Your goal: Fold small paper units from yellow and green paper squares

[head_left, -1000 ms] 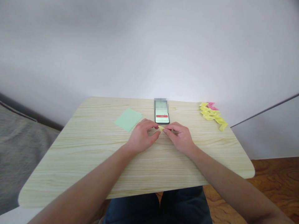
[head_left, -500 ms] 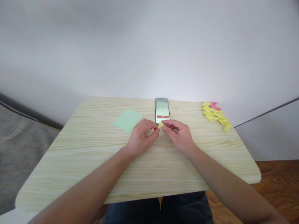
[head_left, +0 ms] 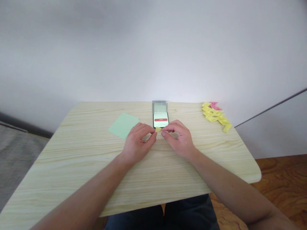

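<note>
A small piece of folded yellow paper (head_left: 158,129) is held between my hands, just in front of the phone. My left hand (head_left: 139,140) pinches its left end between thumb and index finger. At its right end, the thumb and fingertips of my right hand (head_left: 179,137) close on the tip, though the exact contact is too small to see clearly. Behind the paper lies a phone (head_left: 161,123) with a lit screen and a red bar. Sheets of light green paper (head_left: 123,125) lie partly behind my left hand.
Several folded yellow paper pieces (head_left: 212,116) lie at the table's back right, beside folded pink paper (head_left: 216,106). The wood-grain table (head_left: 153,182) meets a white wall (head_left: 153,51) at its back edge. Its rounded right corner overhangs a wooden floor (head_left: 283,179).
The view has shifted, so the table's things appear further left. My right fingertips have moved from over the paper's top to its right end, and the paper looks flatter.
</note>
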The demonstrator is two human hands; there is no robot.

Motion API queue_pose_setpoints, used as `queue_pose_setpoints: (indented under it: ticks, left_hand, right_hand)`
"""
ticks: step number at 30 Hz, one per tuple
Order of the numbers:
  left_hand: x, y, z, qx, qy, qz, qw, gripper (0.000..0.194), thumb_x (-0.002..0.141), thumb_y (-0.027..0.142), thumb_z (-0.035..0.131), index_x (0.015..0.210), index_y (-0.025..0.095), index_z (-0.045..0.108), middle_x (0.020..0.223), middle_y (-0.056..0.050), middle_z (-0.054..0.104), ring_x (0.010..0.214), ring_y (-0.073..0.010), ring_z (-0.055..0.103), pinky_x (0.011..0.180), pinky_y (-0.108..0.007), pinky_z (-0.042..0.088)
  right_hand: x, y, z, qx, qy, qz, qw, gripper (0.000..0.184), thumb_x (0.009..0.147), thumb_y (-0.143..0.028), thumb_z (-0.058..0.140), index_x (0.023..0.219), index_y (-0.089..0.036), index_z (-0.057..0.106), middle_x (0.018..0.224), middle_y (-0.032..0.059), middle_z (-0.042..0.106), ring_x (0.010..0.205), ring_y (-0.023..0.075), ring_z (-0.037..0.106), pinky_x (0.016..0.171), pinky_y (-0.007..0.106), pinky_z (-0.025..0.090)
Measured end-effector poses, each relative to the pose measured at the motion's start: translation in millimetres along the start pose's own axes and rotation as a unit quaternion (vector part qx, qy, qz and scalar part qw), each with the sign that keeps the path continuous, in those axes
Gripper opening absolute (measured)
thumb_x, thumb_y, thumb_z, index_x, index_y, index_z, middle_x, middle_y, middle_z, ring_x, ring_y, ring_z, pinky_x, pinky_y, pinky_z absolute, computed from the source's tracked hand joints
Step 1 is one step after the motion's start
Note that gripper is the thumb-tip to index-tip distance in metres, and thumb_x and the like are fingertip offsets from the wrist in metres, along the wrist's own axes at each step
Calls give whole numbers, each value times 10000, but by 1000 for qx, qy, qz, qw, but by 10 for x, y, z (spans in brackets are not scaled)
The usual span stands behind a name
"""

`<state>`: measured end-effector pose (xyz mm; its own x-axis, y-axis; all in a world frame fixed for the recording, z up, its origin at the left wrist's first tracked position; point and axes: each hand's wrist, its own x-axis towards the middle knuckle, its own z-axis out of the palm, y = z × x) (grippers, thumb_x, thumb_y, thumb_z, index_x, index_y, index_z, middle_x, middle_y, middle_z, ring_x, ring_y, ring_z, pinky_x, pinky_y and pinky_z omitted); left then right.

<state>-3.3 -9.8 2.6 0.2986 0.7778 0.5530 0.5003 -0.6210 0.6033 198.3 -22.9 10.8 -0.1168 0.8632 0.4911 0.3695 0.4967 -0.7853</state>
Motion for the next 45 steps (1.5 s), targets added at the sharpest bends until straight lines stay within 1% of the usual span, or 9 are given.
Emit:
queue_pose_setpoints:
  ticks: [3, 8, 13, 23, 31, 35, 40, 45]
  left_hand:
    - [2, -8, 1, 3, -3, 3, 1000, 71, 932, 209, 615, 878, 218, 659, 870, -38, 694, 854, -194, 607, 812, -378, 488]
    - [1, -16, -7, 5, -10, 11, 1000, 68, 933, 210, 615, 881, 220, 657, 881, -38, 695, 867, -195, 614, 825, -376, 490]
    - [-5, -19, -14, 8, -14, 13, 1000, 75, 938, 210, 609, 884, 225, 659, 889, -38, 699, 873, -197, 615, 833, -383, 494]
    - [-13, -21, -17, 11, -15, 4, 1000, 87, 950, 226, 592, 887, 231, 651, 877, -45, 692, 871, -208, 616, 824, -393, 499]
    - [-20, -21, -17, 7, -18, 4, 1000, 77, 947, 208, 601, 893, 229, 651, 885, -39, 689, 871, -202, 607, 826, -387, 494]
    - [-16, -11, -26, 8, -22, 5, 1000, 79, 949, 202, 602, 892, 225, 652, 888, -41, 689, 874, -201, 603, 826, -385, 492]
    - [-12, -21, -25, 8, -20, 10, 1000, 81, 954, 208, 603, 903, 222, 664, 901, -46, 696, 891, -207, 610, 838, -385, 493]
    - [-23, -52, -11, 3, -27, 16, 999, 73, 957, 198, 607, 935, 221, 673, 931, -47, 700, 911, -210, 608, 859, -388, 485]
  right_hand:
    - [-2, 8, 1, 0, -6, -1, 1000, 78, 910, -249, 689, 967, -266, 739, 926, 32, 678, 888, 189, 647, 821, 367, 557]
    - [8, 1, -7, 0, 8, -2, 1000, 117, 900, -238, 690, 1009, -262, 727, 912, 26, 675, 844, 178, 639, 789, 352, 546]
    - [15, -21, -9, 5, 3, -7, 1000, 75, 908, -232, 674, 951, -254, 731, 905, 33, 698, 833, 183, 650, 781, 358, 550]
    - [10, -22, -14, 15, 1, 4, 1000, 100, 910, -223, 667, 955, -259, 748, 912, 33, 731, 855, 190, 682, 805, 363, 565]
    - [7, -17, -9, 18, 0, 4, 1000, 96, 904, -208, 674, 941, -260, 745, 943, 38, 732, 903, 199, 688, 859, 381, 567]
    - [11, -17, -10, 19, -2, 3, 1000, 103, 896, -194, 682, 949, -253, 747, 931, 37, 717, 873, 188, 672, 820, 361, 557]
    - [15, 3, -21, 39, -9, 35, 999, 71, 883, -195, 704, 922, -235, 747, 906, 29, 690, 839, 172, 650, 746, 323, 518]
    - [21, 35, -29, 62, -27, 72, 995, 35, 886, -212, 709, 900, -227, 738, 896, 20, 697, 844, 169, 646, 747, 316, 493]
